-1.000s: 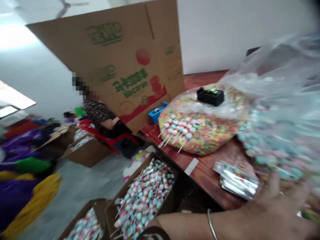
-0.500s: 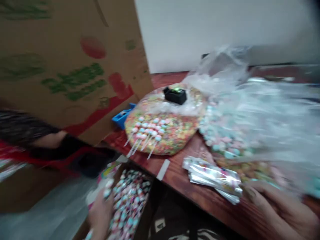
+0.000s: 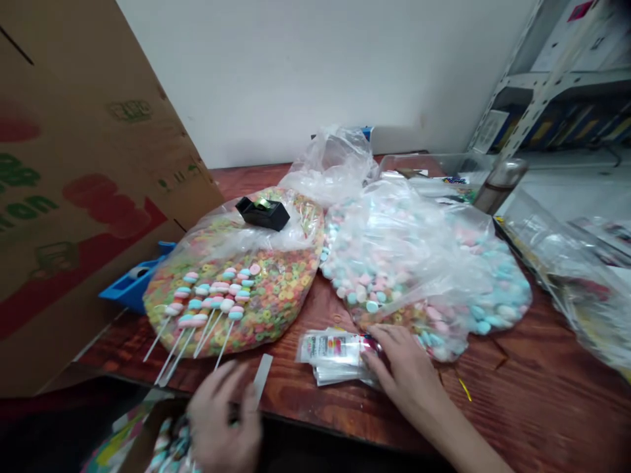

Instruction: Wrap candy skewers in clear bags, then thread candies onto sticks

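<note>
My left hand [image 3: 224, 414] is blurred at the table's front edge, fingers loosely bent and apart, with nothing visible in it. Below it, an open box holds wrapped marshmallow skewers [image 3: 167, 441], partly hidden by the hand. My right hand [image 3: 401, 364] pinches the right end of the top printed clear plastic bag [image 3: 331, 348] on a small stack. Several pink, white and blue marshmallow skewers [image 3: 217, 301] lie on a large bag of colourful cereal rings [image 3: 280, 295], their sticks pointing toward me.
A black tape dispenser [image 3: 263, 213] sits on the cereal bag. Beside it are a blue dispenser [image 3: 133, 279] and a tall carton [image 3: 98, 164]. A big bag of marshmallows [image 3: 409, 256] lies at right, near a bottle [image 3: 500, 184]. A tape strip [image 3: 263, 374] sticks at the table edge.
My view has swung right. My left hand has moved from above the box, where it held a wrapped skewer, to the table edge. My right hand has come onto the bag stack.
</note>
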Available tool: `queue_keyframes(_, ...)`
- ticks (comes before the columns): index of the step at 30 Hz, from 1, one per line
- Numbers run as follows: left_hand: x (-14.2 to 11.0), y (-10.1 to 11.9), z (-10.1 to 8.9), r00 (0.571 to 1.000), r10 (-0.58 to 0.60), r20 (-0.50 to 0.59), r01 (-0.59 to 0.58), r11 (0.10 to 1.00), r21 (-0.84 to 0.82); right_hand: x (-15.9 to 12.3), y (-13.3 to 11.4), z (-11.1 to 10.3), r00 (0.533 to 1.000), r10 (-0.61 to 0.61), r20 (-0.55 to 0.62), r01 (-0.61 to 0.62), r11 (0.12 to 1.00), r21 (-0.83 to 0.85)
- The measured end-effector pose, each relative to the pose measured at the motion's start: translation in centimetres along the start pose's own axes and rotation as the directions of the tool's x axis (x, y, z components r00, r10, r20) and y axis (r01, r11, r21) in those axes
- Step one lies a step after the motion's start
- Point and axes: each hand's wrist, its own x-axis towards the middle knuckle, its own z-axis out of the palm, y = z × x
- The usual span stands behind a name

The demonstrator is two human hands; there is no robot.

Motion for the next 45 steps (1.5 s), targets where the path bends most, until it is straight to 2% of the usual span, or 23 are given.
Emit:
queue_keyframes(1, 0.1, 1.4, 1.7, 0.989, 0.134, 0.055, -0.135, 0.991, 0.004, 0.4, -0.2, 0.6, 1.000, -0.002, -0.006, 0.002, 1.000, -0.012)
queue_keyframes(2, 0.1, 2.9, 3.4, 0.957, 0.255, 0.136, -0.251, 0.967, -0.043, 0.8, -0.2, 1.1, 1.000, 0.000, -0.008, 0.000, 1.000, -0.013)
queue_keyframes(3, 0.0, 4.3, 5.1, 0.915, 0.331, 0.232, -0.319, 0.944, -0.088, 0.9, -0.1, 1.4, 1.000, 0.002, -0.007, -0.002, 1.000, -0.009)
queue_keyframes(6, -0.5, 7.5, 8.6, 0.787, 0.417, 0.455, -0.391, 0.907, -0.155, 1.0, 0.8, 2.1, 1.000, 0.000, -0.020, -0.001, 1.000, -0.012)
queue_keyframes(8, -0.9, 8.2, 9.7, 0.752, 0.393, 0.529, -0.374, 0.916, -0.148, 0.9, 1.3, 2.4, 0.999, -0.005, -0.041, 0.004, 1.000, -0.018)
queue_keyframes(13, -1.2, 6.0, 9.9, 0.783, 0.297, 0.547, -0.313, 0.947, -0.067, 0.0, 1.6, 2.3, 0.990, -0.038, -0.140, 0.033, 0.999, -0.038)
queue_keyframes(16, -1.2, 4.8, 9.8, 0.791, 0.222, 0.570, -0.257, 0.966, -0.020, -0.8, 1.9, 1.2, 0.973, -0.060, -0.224, 0.045, 0.996, -0.075)
queue_keyframes(18, -1.3, 4.6, 9.9, 0.788, 0.182, 0.587, -0.221, 0.975, -0.007, -1.2, 2.2, 0.1, 0.958, -0.125, -0.258, 0.089, 0.985, -0.147)
queue_keyframes(23, -1.3, 5.2, 10.1, 0.780, 0.117, 0.615, -0.141, 0.990, -0.009, -1.4, 2.3, -3.7, 0.917, -0.252, -0.309, 0.149, 0.935, -0.321)
queue_keyframes(28, -0.8, 5.3, 10.2, 0.770, 0.079, 0.633, -0.083, 0.996, -0.023, -1.5, 1.7, -8.6, 0.870, -0.408, -0.275, 0.243, 0.842, -0.482)
queue_keyframes(30, -0.7, 5.2, 10.2, 0.771, 0.069, 0.633, -0.058, 0.998, -0.038, -1.4, 1.4, -10.3, 0.847, -0.425, -0.320, 0.228, 0.834, -0.503)
queue_keyframes(32, -0.5, 5.3, 10.0, 0.790, 0.067, 0.609, -0.028, 0.997, -0.072, -1.2, 1.0, -11.5, 0.824, -0.407, -0.393, 0.190, 0.853, -0.486)
queue_keyframes(35, -0.3, 6.6, 9.1, 0.874, 0.037, 0.484, 0.081, 0.972, -0.220, -1.0, 0.1, -11.6, 0.785, -0.395, -0.477, 0.206, 0.893, -0.401)
queue_keyframes(36, -0.3, 7.4, 8.8, 0.880, 0.005, 0.475, 0.170, 0.931, -0.324, -1.1, -0.3, -11.1, 0.772, -0.390, -0.502, 0.228, 0.907, -0.354)
queue_keyframes(37, -0.3, 8.5, 8.4, 0.856, -0.036, 0.515, 0.303, 0.843, -0.445, -1.2, -0.6, -10.5, 0.761, -0.380, -0.526, 0.258, 0.921, -0.292)
queue_keyframes(38, -0.4, 9.6, 8.2, 0.786, -0.068, 0.614, 0.486, 0.682, -0.547, -1.5, -0.9, -9.8, 0.755, -0.371, -0.541, 0.293, 0.929, -0.228)
queue_keyframes(39, -0.4, 10.8, 8.0, 0.664, -0.070, 0.744, 0.691, 0.437, -0.576, -1.8, -1.2, -8.9, 0.755, -0.360, -0.548, 0.328, 0.931, -0.161)
queue_keyframes(40, -0.4, 12.0, 8.0, 0.519, -0.034, 0.854, 0.849, 0.141, -0.510, -2.1, -1.4, -8.2, 0.763, -0.353, -0.542, 0.358, 0.928, -0.100)
queue_keyframes(41, -0.5, 13.0, 8.0, 0.402, 0.013, 0.916, 0.908, -0.137, -0.397, -2.6, -1.5, -7.4, 0.777, -0.348, -0.525, 0.380, 0.924, -0.050)
queue_keyframes(42, -0.4, 13.8, 8.2, 0.328, 0.053, 0.943, 0.890, -0.353, -0.289, -3.0, -1.4, -6.8, 0.791, -0.345, -0.504, 0.393, 0.919, -0.013)
queue_keyframes(43, -0.4, 14.4, 8.4, 0.294, 0.067, 0.953, 0.836, -0.501, -0.223, -3.5, -1.2, -6.3, 0.806, -0.347, -0.479, 0.398, 0.917, 0.006)
queue_keyframes(44, -0.3, 14.7, 8.6, 0.288, 0.051, 0.956, 0.782, -0.588, -0.205, -3.9, -0.9, -5.8, 0.819, -0.347, -0.456, 0.397, 0.918, 0.013)
queue_keyframes(45, -0.2, 14.9, 8.8, 0.292, 0.016, 0.956, 0.745, -0.630, -0.217, -4.3, -0.5, -5.5, 0.829, -0.339, -0.444, 0.387, 0.922, 0.019)
